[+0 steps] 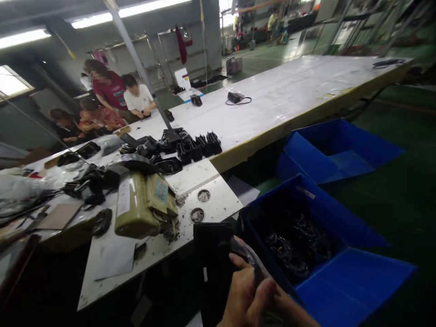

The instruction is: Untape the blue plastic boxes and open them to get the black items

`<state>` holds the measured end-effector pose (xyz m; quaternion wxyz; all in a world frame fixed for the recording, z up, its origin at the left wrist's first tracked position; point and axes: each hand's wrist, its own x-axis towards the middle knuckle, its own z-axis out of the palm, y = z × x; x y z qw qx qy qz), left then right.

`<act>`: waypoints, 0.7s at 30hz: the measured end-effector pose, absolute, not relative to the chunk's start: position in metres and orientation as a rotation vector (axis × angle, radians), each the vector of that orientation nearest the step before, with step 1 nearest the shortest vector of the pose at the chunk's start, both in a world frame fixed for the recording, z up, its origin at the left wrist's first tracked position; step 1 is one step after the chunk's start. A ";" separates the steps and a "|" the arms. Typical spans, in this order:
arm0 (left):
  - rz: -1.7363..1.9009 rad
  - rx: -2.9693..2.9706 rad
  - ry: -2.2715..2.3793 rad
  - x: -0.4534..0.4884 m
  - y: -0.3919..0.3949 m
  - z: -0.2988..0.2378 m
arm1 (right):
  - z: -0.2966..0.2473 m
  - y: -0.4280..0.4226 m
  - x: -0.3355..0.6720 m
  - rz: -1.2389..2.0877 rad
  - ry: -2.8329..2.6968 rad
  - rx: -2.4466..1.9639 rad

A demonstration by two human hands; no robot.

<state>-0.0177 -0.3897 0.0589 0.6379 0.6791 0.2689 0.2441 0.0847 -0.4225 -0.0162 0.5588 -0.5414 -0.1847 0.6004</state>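
Both my hands are low in the middle of the view, pressed close together. My left hand (242,290) curls its fingers round a dark curved strap piece (250,259). My right hand (281,309) closes against the same piece from the right; only part of it shows. Just beyond my fingers stands a flat black panel (213,240), at the edge of the white workbench (218,204). To the right, touching distance away, is a blue plastic bin (344,290) holding several black ring-shaped parts (293,250).
A beige sewing machine head (143,206) sits on the bench, left of my hands. Rows of black parts (194,147) lie on the long white table (289,95). A second blue bin (335,150) stands on the green floor. Several people (112,97) sit at the far left.
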 end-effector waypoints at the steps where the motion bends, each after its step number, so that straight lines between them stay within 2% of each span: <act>1: 0.537 1.564 0.596 -0.029 -0.386 0.068 | -0.013 -0.418 0.073 1.390 -0.486 -1.274; 5: 0.599 1.666 0.711 -0.094 -0.374 0.094 | -0.016 -0.394 0.034 1.414 -0.572 -1.308; 11: 1.130 1.475 1.612 -0.204 -0.354 0.057 | -0.005 -0.366 0.002 1.557 -0.605 -1.324; 16: 1.016 0.873 1.469 -0.232 -0.340 0.018 | -0.001 -0.352 -0.012 1.613 -0.687 -1.261; 21: 1.041 0.503 1.232 -0.216 -0.351 0.022 | 0.010 -0.334 -0.020 1.761 -0.819 -1.141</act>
